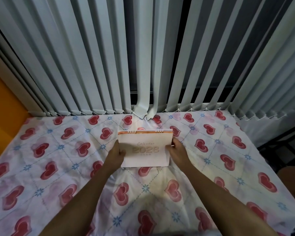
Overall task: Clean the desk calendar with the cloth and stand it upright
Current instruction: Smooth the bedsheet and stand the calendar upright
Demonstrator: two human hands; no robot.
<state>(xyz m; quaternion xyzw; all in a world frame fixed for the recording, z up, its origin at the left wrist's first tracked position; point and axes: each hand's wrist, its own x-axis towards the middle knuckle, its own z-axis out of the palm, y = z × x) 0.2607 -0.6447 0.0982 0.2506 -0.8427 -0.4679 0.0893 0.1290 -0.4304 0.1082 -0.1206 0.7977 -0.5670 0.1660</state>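
Observation:
A pale pink desk calendar [145, 147] with wire rings along its top edge and a printed year on the cover stands tilted on the heart-patterned sheet [58, 167], its front facing me. My left hand [117, 155] grips its left edge, thumb on the cover. On the opposite side my right hand [176, 150] holds the right edge. No cloth is in view.
Grey vertical blinds [92, 65] hang right behind the surface, two slats [145, 108] bent onto the sheet just behind the calendar. An orange wall [3, 103] is at the left. A dark metal frame [283, 142] lies past the right edge.

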